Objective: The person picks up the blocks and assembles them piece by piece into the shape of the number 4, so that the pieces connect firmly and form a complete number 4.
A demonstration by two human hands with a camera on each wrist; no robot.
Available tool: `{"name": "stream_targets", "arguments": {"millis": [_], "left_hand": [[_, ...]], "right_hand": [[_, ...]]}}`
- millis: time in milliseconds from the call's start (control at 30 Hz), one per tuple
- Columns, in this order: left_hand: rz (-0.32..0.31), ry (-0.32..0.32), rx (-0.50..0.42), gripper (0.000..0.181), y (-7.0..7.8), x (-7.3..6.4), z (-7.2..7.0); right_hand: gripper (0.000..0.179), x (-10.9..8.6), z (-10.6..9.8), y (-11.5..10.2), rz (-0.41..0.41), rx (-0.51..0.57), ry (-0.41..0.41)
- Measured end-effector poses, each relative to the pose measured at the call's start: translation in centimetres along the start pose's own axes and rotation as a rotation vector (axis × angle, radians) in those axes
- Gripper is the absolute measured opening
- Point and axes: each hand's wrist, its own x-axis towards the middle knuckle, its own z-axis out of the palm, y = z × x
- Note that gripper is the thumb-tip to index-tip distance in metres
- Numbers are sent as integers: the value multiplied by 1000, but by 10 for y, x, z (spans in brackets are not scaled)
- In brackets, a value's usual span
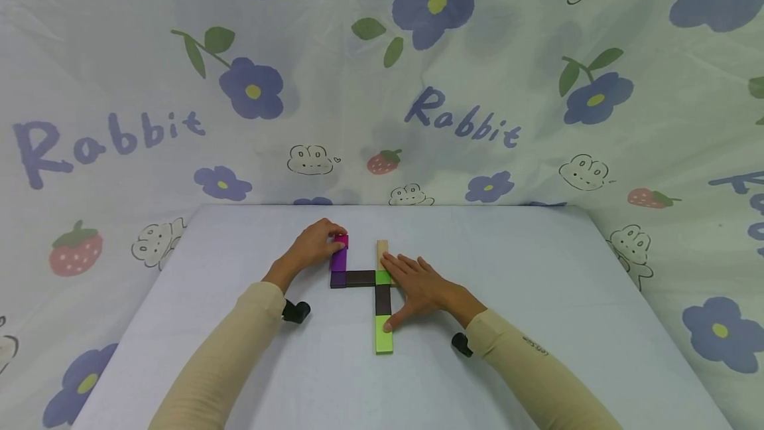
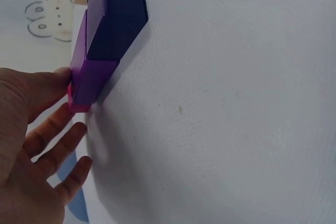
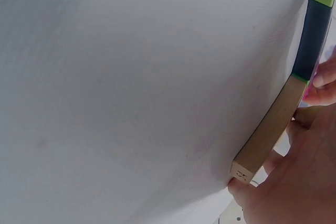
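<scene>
My left hand (image 1: 310, 244) pinches a small magenta block (image 1: 342, 240) between thumb and forefinger, at the far end of a purple block (image 1: 339, 260). In the left wrist view, the magenta block (image 2: 80, 107) touches the purple block's end; the other fingers are apart from it. My right hand (image 1: 422, 286) lies spread over the row, fingertips at a pale wooden block (image 1: 382, 252) and thumb on a lime block (image 1: 384, 342). Another wooden block (image 3: 270, 127), partly covered by this hand in the head view, shows beside it in the right wrist view.
Flat blocks join on the white table (image 1: 268, 377): a dark purple one (image 1: 337, 279), a dark brown one (image 1: 361, 278), a green one (image 1: 382, 277) and another dark one (image 1: 382, 299). A printed cloth (image 1: 334, 85) hangs behind. Black wrist mounts (image 1: 296, 312) hang under both sleeves.
</scene>
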Motion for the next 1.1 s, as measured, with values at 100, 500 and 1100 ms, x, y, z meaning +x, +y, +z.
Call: {"name": "stream_targets", "arguments": {"millis": [100, 500, 1100], "left_hand": [[4, 1, 0, 31, 0, 0, 0], [23, 6, 5, 31, -2, -1, 2], [10, 20, -55, 31, -5, -1, 3]], "right_hand": [[132, 0, 0, 0, 1, 0, -1], [132, -1, -1, -1, 0, 9, -7], [133, 0, 0, 0, 9, -9, -3]]}}
